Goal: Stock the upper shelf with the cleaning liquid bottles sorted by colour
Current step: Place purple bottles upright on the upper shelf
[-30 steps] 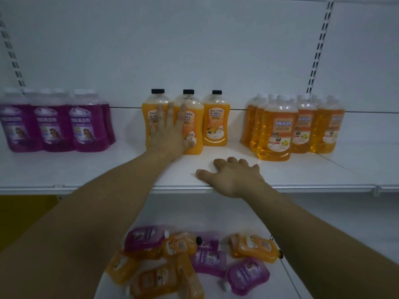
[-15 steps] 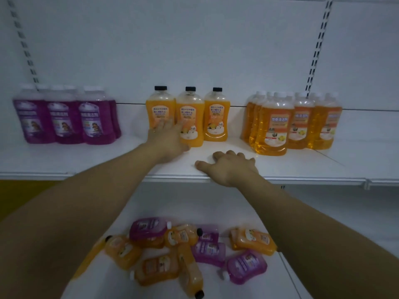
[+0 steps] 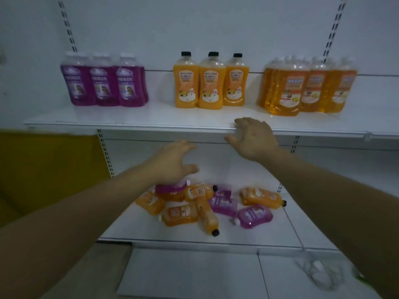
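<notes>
On the upper shelf (image 3: 138,120) stand three groups: purple bottles (image 3: 103,83) at the left, three black-capped orange bottles (image 3: 209,83) in the middle, and clear-capped amber bottles (image 3: 306,89) at the right. A heap of purple and orange bottles (image 3: 207,208) lies on the lower shelf (image 3: 269,234). My left hand (image 3: 172,162) hovers empty, fingers spread, just above the heap's back left. My right hand (image 3: 252,139) is open at the upper shelf's front edge, fingers over the lip, holding nothing.
Slotted uprights run up the white back wall. A yellow panel (image 3: 47,169) fills the left below the upper shelf. At the bottom right, a clear bottle with a white cap (image 3: 319,272) lies on a lower white ledge.
My left hand left the middle orange bottles on the upper shelf and dropped below the shelf edge toward the heap. My right hand stayed at the shelf's front edge. The view pulled back and tilted down.
</notes>
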